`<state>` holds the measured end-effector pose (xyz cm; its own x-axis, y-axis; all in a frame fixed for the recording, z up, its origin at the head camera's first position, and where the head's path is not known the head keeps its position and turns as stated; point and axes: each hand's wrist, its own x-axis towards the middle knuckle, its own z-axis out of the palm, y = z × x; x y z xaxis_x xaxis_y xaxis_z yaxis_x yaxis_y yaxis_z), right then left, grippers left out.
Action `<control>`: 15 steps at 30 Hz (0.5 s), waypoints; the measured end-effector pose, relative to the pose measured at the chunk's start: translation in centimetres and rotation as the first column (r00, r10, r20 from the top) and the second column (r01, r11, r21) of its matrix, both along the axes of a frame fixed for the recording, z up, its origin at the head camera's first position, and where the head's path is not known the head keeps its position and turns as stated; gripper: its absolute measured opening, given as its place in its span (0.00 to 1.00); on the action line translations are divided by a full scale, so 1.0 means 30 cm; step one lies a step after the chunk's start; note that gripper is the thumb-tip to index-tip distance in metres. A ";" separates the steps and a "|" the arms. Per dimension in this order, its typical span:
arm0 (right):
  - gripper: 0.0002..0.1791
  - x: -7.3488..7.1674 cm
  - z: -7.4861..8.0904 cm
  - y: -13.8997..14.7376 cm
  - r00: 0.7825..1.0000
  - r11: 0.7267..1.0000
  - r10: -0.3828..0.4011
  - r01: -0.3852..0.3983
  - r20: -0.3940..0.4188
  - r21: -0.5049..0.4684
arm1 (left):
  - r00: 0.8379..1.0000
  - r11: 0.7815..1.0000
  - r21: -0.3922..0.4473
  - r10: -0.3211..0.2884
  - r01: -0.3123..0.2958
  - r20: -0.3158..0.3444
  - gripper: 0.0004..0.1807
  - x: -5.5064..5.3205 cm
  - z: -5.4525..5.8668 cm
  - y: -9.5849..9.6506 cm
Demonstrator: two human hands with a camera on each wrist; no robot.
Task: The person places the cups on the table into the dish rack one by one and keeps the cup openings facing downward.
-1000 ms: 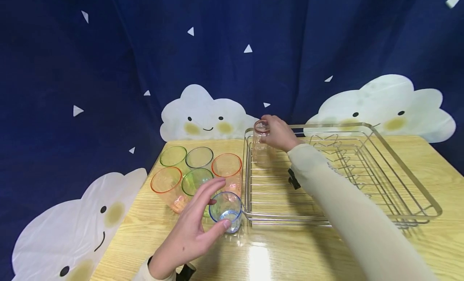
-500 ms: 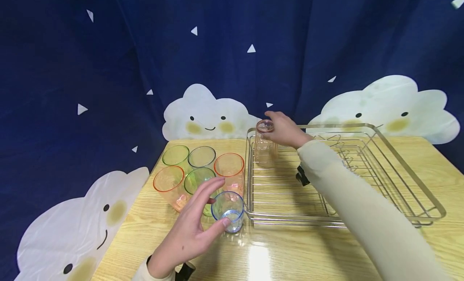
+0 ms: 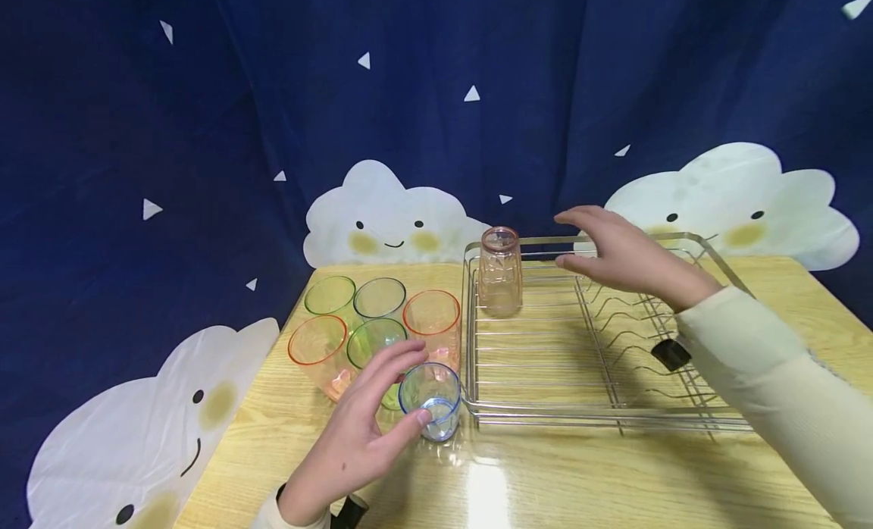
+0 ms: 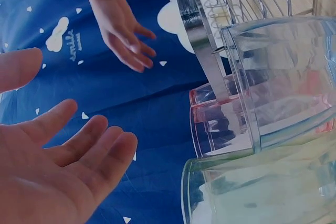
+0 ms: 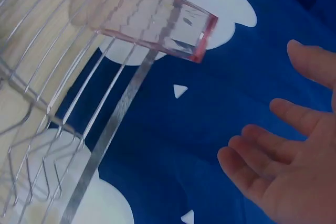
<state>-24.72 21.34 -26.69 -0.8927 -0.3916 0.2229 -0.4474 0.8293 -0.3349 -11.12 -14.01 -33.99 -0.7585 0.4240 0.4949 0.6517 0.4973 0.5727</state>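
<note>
A pink glass stands upside down in the back left corner of the wire dish rack. To its right my right hand hovers over the rack, fingers spread and apart from the glass, as the right wrist view also shows. My left hand is beside a blue-rimmed glass at the rack's front left, thumb and fingers apart with a gap between them. In the left wrist view the left palm faces the glasses with nothing in it.
Left of the rack several upright tumblers stand close together: two orange-rimmed glasses, two green ones and a dark-rimmed glass. A blue curtain hangs behind the wooden table.
My right hand has let go of the pink glass and moved right, its fingers now spread. The glass stays in the rack corner. My left hand has hardly moved.
</note>
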 end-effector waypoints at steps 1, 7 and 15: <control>0.34 0.017 0.000 0.016 1.000 1.000 -0.001 0.001 -0.013 -0.003 | 1.000 1.000 -0.006 0.004 -0.004 0.002 0.32 0.001 0.000 -0.001; 0.31 0.108 -0.019 0.092 0.996 1.000 -0.021 0.022 -0.084 0.017 | 1.000 1.000 -0.023 0.013 -0.014 -0.012 0.26 -0.002 -0.002 -0.011; 0.32 0.204 -0.052 0.166 0.976 0.999 0.020 -0.013 -0.215 0.033 | 0.998 0.998 -0.019 0.052 -0.052 -0.043 0.23 -0.007 -0.004 -0.035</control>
<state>-18.60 26.32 -28.26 -0.8184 -0.4159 0.3965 -0.5199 0.8298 -0.2028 -11.31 -15.06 -34.12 -0.7585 0.3949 0.5184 0.6479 0.5426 0.5346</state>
